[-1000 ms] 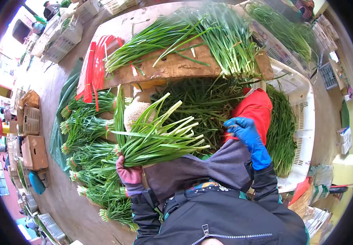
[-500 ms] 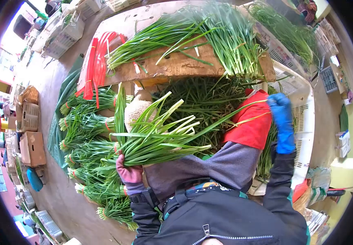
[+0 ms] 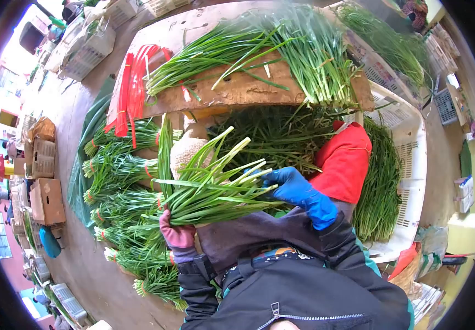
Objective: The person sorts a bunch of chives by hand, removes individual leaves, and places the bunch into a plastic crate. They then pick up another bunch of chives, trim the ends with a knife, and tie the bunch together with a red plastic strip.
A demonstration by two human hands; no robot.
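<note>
My left hand [image 3: 177, 230], in a pink glove, is closed round a loose bunch of long green stalks [image 3: 210, 192] held above my lap. The pale stalk ends point to the right. My right hand [image 3: 292, 187], in a blue glove, has its fingers pinched together at those pale ends; what it grips there is too small to make out. Tied green bundles [image 3: 133, 168] with red bands lie in a row on the left.
A wooden board [image 3: 221, 91] ahead carries more stalks and red strips [image 3: 134, 91]. A white crate [image 3: 415, 165] with stalks stands at my right. Loose leaves [image 3: 276, 137] lie beneath the board. Cardboard boxes [image 3: 46, 201] stand far left.
My right hand has come in from the far right to the pale stalk ends. The long leaves that stretched towards it no longer show there. My left hand keeps its hold on the bunch.
</note>
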